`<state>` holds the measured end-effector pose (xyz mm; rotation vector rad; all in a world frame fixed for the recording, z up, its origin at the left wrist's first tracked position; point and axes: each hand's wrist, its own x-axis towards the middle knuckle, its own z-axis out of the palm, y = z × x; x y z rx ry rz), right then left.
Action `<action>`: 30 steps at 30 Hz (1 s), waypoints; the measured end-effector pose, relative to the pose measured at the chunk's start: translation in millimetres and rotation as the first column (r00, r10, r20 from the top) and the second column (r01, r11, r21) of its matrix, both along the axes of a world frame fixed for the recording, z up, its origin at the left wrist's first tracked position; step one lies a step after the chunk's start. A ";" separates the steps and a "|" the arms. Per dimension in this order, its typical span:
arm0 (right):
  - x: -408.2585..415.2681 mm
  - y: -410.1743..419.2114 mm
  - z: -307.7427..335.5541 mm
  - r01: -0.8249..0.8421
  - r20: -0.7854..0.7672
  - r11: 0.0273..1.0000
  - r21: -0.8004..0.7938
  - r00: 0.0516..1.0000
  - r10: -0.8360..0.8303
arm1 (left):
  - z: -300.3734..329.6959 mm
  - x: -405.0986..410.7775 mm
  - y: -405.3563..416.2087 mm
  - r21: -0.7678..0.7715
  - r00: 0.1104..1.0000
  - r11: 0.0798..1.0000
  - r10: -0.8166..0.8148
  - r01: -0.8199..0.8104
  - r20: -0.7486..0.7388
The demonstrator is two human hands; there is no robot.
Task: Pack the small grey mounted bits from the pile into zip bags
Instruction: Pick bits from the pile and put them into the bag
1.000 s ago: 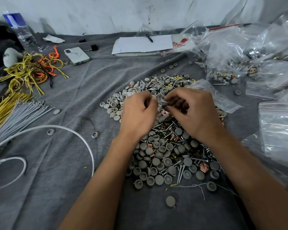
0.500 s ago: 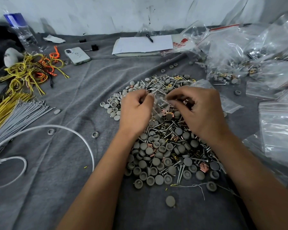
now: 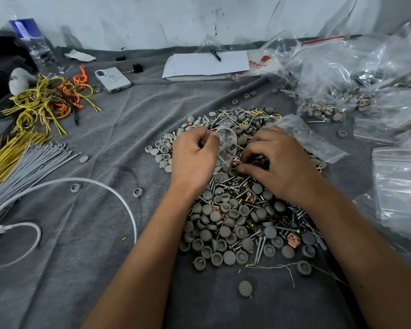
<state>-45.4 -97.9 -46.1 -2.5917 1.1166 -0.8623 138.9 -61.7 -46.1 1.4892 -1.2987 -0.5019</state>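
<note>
Grey round mounted bits, mixed with screws and copper clips, lie heaped in a pile (image 3: 242, 210) on grey cloth (image 3: 105, 269). Left hand (image 3: 193, 157) pinches a small clear zip bag (image 3: 226, 144) above it. Right hand (image 3: 278, 162) reaches into the pile, fingertips curled among the bits.

Grey cloth (image 3: 105, 269); bits pile (image 3: 235, 222), phone (image 3: 113, 79), zip bags (image 3: 399, 186)
</note>
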 end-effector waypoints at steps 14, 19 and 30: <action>8.2 6.7 3.5 0.031 0.217 0.991 -0.132 0.976 -0.001 | -3.2 -6.1 1.6 0.022 0.990 0.992 -0.123 0.121 0.066; 7.8 8.2 6.7 0.058 0.282 0.995 -0.085 0.959 -0.031 | -0.7 -6.1 2.1 0.039 0.993 0.994 -0.107 0.105 0.054; 4.7 4.5 0.5 0.009 -0.016 0.999 -0.034 1.000 -0.010 | 4.1 2.8 0.1 -0.022 0.997 0.999 0.038 -0.039 -0.062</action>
